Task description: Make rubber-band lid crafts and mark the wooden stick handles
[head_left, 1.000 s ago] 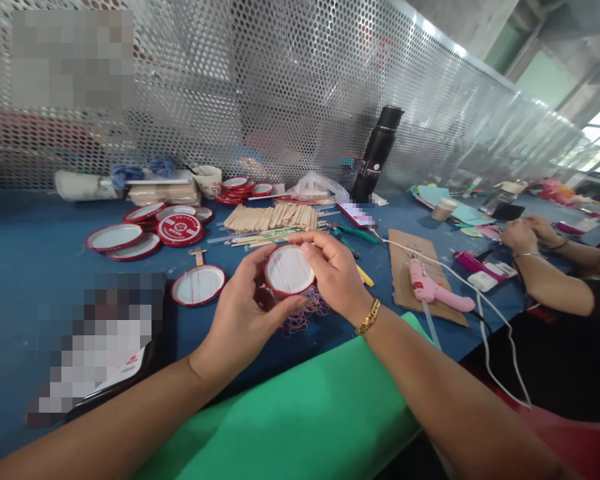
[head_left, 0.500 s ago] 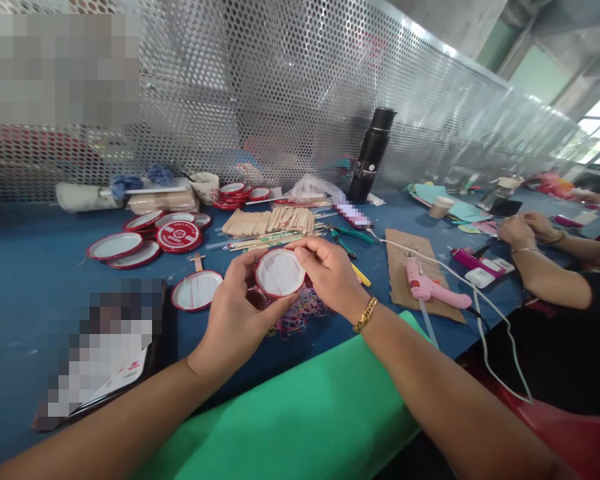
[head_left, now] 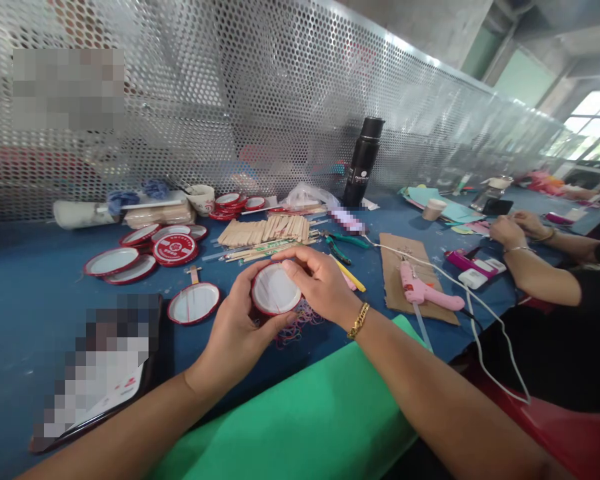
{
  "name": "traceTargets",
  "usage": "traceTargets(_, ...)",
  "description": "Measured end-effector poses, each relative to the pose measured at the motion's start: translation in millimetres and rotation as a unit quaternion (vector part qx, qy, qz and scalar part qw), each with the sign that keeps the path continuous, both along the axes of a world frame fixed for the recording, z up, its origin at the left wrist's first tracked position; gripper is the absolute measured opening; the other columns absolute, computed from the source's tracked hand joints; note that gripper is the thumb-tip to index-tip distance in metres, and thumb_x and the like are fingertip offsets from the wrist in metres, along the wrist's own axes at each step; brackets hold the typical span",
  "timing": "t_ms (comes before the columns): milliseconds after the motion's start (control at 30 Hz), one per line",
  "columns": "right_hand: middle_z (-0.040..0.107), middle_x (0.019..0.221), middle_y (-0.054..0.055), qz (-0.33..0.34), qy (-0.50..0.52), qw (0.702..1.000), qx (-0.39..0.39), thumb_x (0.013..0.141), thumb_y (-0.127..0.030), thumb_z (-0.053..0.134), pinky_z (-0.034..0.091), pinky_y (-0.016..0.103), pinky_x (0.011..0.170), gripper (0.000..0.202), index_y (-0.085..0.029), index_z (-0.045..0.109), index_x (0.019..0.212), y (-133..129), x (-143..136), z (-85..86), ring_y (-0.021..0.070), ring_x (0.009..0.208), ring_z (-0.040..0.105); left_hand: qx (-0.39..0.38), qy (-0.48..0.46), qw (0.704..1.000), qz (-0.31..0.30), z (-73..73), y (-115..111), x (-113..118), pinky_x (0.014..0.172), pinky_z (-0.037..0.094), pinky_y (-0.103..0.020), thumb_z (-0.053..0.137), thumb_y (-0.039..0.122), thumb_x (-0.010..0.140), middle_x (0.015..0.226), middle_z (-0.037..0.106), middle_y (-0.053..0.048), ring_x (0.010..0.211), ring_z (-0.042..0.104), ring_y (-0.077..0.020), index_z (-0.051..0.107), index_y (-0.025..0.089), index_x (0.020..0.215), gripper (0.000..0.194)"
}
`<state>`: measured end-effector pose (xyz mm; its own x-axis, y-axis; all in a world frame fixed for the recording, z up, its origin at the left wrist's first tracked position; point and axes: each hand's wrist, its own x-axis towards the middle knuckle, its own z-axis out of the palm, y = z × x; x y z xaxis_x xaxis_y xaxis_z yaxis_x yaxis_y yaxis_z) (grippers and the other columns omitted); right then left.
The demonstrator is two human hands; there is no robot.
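Note:
Between my two hands is a round, red-rimmed jar lid (head_left: pixel 276 289), its pale inner side facing up toward me. My left hand (head_left: pixel 240 320) is closed around its left and lower edge, the thumb along the bottom. My right hand (head_left: pixel 325 283) grips the upper right of the rim, with fingers and thumb bent over it. Under the hands lies a tangle of thin coloured rubber bands (head_left: pixel 305 321), partly hidden. Left of my hands, another jar lid (head_left: pixel 194 303) with a small wooden stick on its top edge rests on the blue table (head_left: pixel 10 293).
Several lids (head_left: pixel 176 248) lie at the left, behind a dark-edged device (head_left: pixel 153 373). Wooden sticks (head_left: pixel 265 230), pliers (head_left: pixel 345 243) and a black bottle (head_left: pixel 363 163) stand or lie behind. At right are a pink glue gun (head_left: pixel 423 287) on cardboard (head_left: pixel 390 267), a white cable (head_left: pixel 500 333) and a co-worker's hands (head_left: pixel 510 233).
The view has shifted slightly, so the table items sit a little lower and further left. Both hands still hold the lid, in nearly the same grip.

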<state>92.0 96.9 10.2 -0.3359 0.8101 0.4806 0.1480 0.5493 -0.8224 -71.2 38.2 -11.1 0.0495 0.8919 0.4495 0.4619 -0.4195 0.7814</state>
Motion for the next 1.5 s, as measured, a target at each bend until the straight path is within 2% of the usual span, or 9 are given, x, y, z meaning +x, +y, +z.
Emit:
traceTargets(200,0.070,0.079,0.000,-0.034,-0.036,0.999,0.016,0.097,-0.027,0.054,0.045,0.025,0.060,0.018,-0.022,0.071,0.096,0.0,-2.1,-2.4,0.0138,0.067,0.059,0.001,0.025,0.999,0.036,1.4,-2.1,3.3,0.087,0.060,-0.042,0.080,0.031,0.078,0.126,0.067,-0.010,0.107,0.070,-0.0282,0.046,0.023,0.135,0.067)
traceTargets(333,0.073,0.086,0.003,-0.049,-0.040,0.998,0.028,0.098,-0.026,0.052,0.048,0.026,0.066,0.020,-0.020,0.071,0.098,0.6,-1.4,-2.2,0.0155,0.075,0.064,0.003,0.007,0.999,0.052,-1.1,-0.8,3.3,0.087,0.059,-0.041,0.083,0.035,0.074,0.130,0.062,-0.010,0.111,0.066,-0.0286,0.046,0.023,0.136,0.073)
traceTargets(467,0.075,0.099,0.007,-0.129,-0.037,0.990,0.043,0.097,-0.022,0.048,0.050,0.030,0.080,0.022,-0.018,0.070,0.102,8.8,2.2,-3.4,0.0189,0.090,0.067,-0.036,-0.051,0.998,0.011,-3.4,0.6,4.5,0.063,0.057,-0.031,0.078,0.043,0.080,0.117,0.058,-0.008,0.084,0.066,-0.0192,0.037,0.022,0.142,0.078)
traceTargets(600,0.071,0.081,0.002,-0.147,-0.033,0.987,-0.055,0.094,-0.018,0.047,0.051,0.028,0.067,0.026,-0.018,0.066,0.111,22.2,2.5,-10.1,0.0162,0.069,0.065,-0.004,-0.059,0.998,-0.022,-3.9,-2.1,6.0,0.061,0.053,-0.027,0.064,0.039,0.094,0.104,0.055,-0.002,0.075,0.059,-0.0139,0.039,0.021,0.138,0.054)
traceTargets(733,0.067,0.076,-0.001,-0.115,-0.037,0.980,-0.160,0.092,-0.017,0.050,0.049,0.024,0.054,0.028,-0.017,0.061,0.118,24.1,-3.0,-8.7,0.0128,0.056,0.062,0.053,0.013,0.997,-0.046,-2.8,-11.7,3.6,0.065,0.051,-0.028,0.059,0.034,0.098,0.100,0.056,-0.002,0.079,0.058,-0.0156,0.038,0.023,0.140,0.048)
traceTargets(933,0.075,0.085,0.003,-0.089,-0.186,0.975,-0.078,0.089,-0.015,0.054,0.051,0.024,0.065,0.029,-0.017,0.069,0.114,20.9,-17.7,9.1,0.0154,0.074,0.069,0.122,0.137,0.978,-0.103,2.1,-22.5,0.4,0.077,0.052,-0.036,0.056,0.027,0.098,0.099,0.063,-0.005,0.088,0.063,-0.0208,0.044,0.024,0.134,0.038)
traceTargets(1200,0.081,0.088,0.004,-0.063,-0.270,0.959,-0.063,0.088,-0.013,0.057,0.052,0.025,0.074,0.032,-0.020,0.080,0.110,50.5,-55.7,13.0,0.0172,0.079,0.071,0.153,0.151,0.969,-0.122,3.3,-20.7,0.7,0.075,0.053,-0.034,0.054,0.022,0.099,0.092,0.066,-0.003,0.080,0.065,-0.0185,0.048,0.023,0.128,0.030)
traceTargets(1333,0.080,0.078,0.001,-0.041,-0.294,0.954,-0.033,0.087,-0.014,0.063,0.051,0.025,0.074,0.023,-0.023,0.083,0.092,56.5,-73.7,13.9,0.0178,0.079,0.073,0.136,0.168,0.967,-0.137,5.3,-21.1,1.2,0.072,0.053,-0.032,0.055,0.022,0.098,0.089,0.069,-0.002,0.077,0.066,-0.0184,0.056,0.023,0.120,0.022)
traceTargets(1500,0.079,0.112,0.006,-0.061,-0.278,0.958,0.038,0.091,-0.014,0.064,0.050,0.028,0.094,0.019,-0.021,0.080,0.097,56.2,-55.3,30.4,0.0191,0.107,0.071,0.108,0.184,0.958,-0.192,8.3,-20.0,3.1,0.070,0.054,-0.030,0.054,0.021,0.098,0.091,0.074,-0.004,0.081,0.070,-0.0193,0.064,0.023,0.104,0.012)
